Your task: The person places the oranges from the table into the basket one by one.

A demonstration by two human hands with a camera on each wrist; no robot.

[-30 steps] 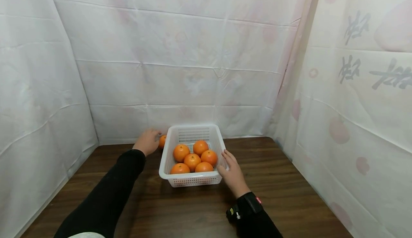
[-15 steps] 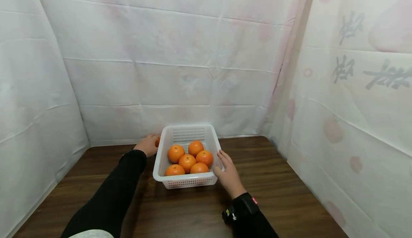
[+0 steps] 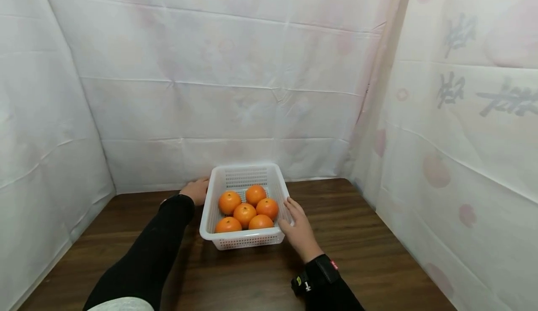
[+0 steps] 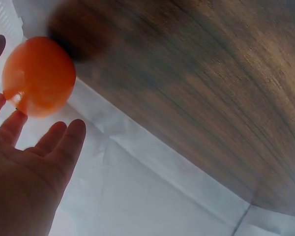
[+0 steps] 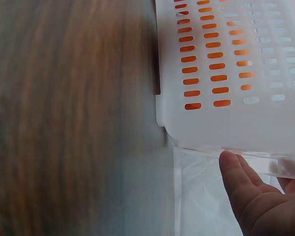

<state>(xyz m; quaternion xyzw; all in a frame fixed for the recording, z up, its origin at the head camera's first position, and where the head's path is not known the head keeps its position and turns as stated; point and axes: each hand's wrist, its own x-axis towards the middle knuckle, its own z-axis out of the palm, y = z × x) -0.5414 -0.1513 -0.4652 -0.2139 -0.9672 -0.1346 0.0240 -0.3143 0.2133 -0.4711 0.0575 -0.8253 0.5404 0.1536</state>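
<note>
A white plastic basket [image 3: 248,242] with slotted walls stands on the table, holding several oranges [image 3: 244,215]. Beyond its left side is my left hand [image 3: 197,191], its fingertips partly hidden by the basket. The left wrist view shows another orange [image 4: 39,76] outside the basket, with the straight, spread fingers touching its edge and the thumb tip close by. That orange is hidden in the head view. At the basket's right side rests my right hand [image 3: 300,231], the thumb at the front corner of the rim. Its extended fingers [image 5: 231,169] touch the rim in the right wrist view.
The dark wood table [image 3: 336,250] extends to both sides of the basket and in front of it. A white printed cloth [image 3: 235,91] hangs right behind the basket, with more cloth along the left and right sides.
My left hand has moved right, up to the basket's far left side, and the orange there has gone out of sight in the head view. My right hand stays at the rim.
</note>
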